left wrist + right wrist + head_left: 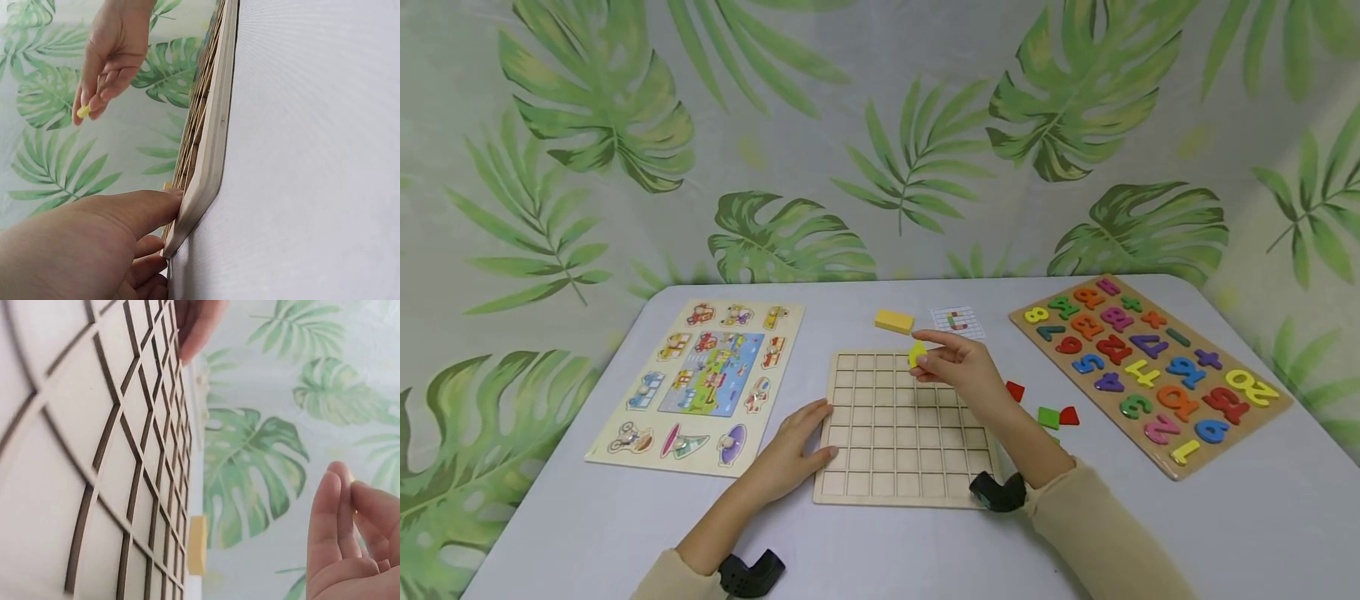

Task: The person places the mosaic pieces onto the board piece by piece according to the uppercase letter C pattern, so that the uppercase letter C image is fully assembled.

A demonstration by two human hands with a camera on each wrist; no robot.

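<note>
A wooden grid board (917,433) lies on the white table. My left hand (790,446) rests at its left edge, thumb and fingertips touching the rim; in the left wrist view the thumb lies against the frame near a corner. Above the far part of the grid, my right hand (958,371) pinches a small yellow piece (917,354) between thumb and fingers. The left wrist view also shows that yellow piece (84,111) at the fingertips. Its exact shape is partly hidden by the fingers.
Behind the board are a yellow block (894,321) and a pattern card (964,322). Red pieces (1069,416) and green pieces (1048,417) lie to the right, partly behind the right forearm. A picture puzzle (647,450) stands left, a number puzzle (1150,375) right.
</note>
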